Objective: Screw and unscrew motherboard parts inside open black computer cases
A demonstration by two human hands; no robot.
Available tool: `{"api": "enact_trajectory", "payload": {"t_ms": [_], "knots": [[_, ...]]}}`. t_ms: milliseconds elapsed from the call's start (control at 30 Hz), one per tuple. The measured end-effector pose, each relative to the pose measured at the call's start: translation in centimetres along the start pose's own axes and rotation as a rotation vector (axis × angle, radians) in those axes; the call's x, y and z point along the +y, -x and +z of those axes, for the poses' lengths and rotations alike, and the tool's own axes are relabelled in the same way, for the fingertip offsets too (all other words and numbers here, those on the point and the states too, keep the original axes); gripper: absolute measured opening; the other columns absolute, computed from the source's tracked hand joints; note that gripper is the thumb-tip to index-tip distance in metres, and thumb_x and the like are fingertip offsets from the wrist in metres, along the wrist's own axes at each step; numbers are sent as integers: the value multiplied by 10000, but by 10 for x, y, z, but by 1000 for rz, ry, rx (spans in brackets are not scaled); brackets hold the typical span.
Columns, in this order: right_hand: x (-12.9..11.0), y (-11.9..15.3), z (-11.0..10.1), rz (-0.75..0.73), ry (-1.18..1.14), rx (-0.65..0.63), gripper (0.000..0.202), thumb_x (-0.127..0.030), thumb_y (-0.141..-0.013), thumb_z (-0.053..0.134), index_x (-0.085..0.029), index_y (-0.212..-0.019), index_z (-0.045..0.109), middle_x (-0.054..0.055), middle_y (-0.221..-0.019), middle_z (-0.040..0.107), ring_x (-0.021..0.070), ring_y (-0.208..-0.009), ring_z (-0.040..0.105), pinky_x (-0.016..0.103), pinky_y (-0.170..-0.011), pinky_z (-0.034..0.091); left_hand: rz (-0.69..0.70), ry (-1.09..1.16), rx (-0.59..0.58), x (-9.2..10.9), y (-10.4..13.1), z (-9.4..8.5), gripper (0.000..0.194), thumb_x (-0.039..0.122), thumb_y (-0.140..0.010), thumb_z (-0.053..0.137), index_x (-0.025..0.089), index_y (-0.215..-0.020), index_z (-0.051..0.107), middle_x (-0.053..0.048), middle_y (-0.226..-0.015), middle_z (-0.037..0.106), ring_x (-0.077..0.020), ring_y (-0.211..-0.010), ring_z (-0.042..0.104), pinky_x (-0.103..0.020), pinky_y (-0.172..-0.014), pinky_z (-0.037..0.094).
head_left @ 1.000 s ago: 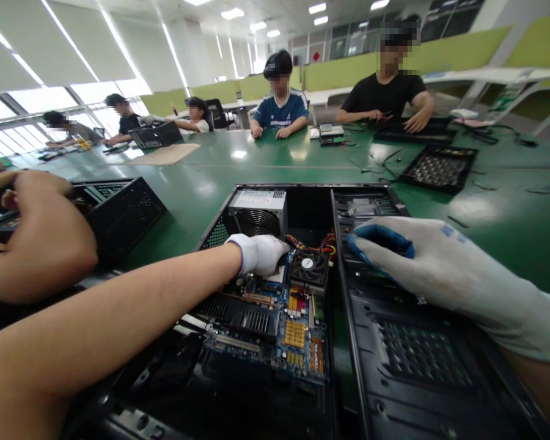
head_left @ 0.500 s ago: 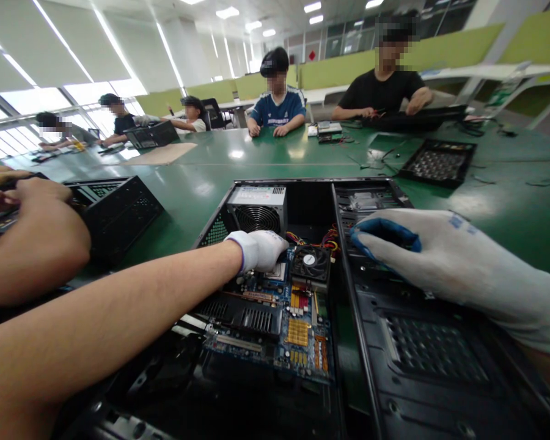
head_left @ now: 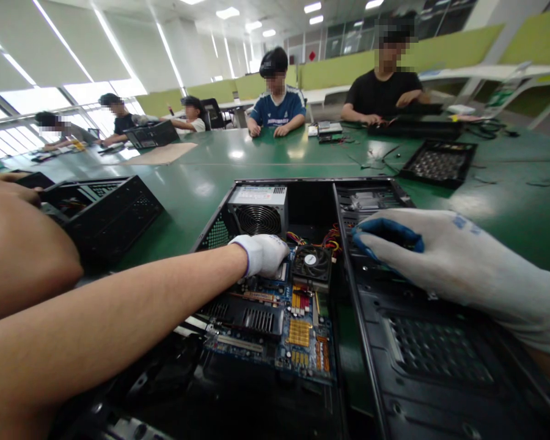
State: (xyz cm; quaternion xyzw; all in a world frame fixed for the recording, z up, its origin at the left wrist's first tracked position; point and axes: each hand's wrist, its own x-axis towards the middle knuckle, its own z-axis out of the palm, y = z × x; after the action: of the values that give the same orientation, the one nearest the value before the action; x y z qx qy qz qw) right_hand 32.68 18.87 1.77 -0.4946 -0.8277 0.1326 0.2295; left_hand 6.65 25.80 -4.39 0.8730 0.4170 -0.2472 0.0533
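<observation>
My left hand [head_left: 269, 253], in a white glove, reaches into an open black computer case [head_left: 364, 318]. Its fingers are curled down over the blue motherboard [head_left: 275, 299], just left of the black CPU fan [head_left: 310, 263]; their tips and whatever they grip are hidden. Behind that hand sits the power supply [head_left: 259, 211], with its round fan grille facing me. My right hand [head_left: 407, 244], gloved in white with blue palm side, rests over the case's right section. Its thumb and fingers bend together beside the metal divider bar; anything between the tips cannot be made out.
Another person's bare arm [head_left: 22, 238] is close on my left, by a second black case [head_left: 114, 214]. Across the green table [head_left: 201, 177], several people sit working. A black perforated panel [head_left: 440, 162] and loose cables lie at the back right.
My left hand has shifted slightly right and down over the motherboard. My right hand has barely moved. The neighbour's arm at left has drawn nearer, and the person at back right has lowered a black part.
</observation>
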Motion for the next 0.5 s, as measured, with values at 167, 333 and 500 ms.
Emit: {"api": "enact_trajectory", "payload": {"t_ms": [167, 333, 500], "knots": [[1, 0, 1, 1, 12, 6, 319, -542, -923, 626, -265, -1018, 751, 9, -864, 759, 221, -695, 662, 324, -594, 452, 6, 21, 8, -2, -2, 3, 378, 416, -817, 709, 175, -1107, 722, -144, -1099, 762, -315, -1008, 738, -372, -856, 587], [1, 0, 1, -6, 15, 2, 322, -545, -931, 613, -265, -1011, 750, 8, -855, 757, 215, -684, 659, 326, -593, 452, -7, 22, 6, 0, -1, 1, 358, 394, -809, 715, 184, -1099, 727, -136, -1110, 763, -308, -1017, 735, -364, -861, 582], [-1, 0, 0, -11, 23, 8, 310, -538, -928, 617, -262, -980, 746, 7, -844, 750, 215, -691, 659, 328, -599, 450, -9, 12, -2, 0, -1, 1, 377, 418, -813, 708, 200, -1120, 725, -125, -1137, 760, -297, -1035, 733, -348, -868, 582]]}}
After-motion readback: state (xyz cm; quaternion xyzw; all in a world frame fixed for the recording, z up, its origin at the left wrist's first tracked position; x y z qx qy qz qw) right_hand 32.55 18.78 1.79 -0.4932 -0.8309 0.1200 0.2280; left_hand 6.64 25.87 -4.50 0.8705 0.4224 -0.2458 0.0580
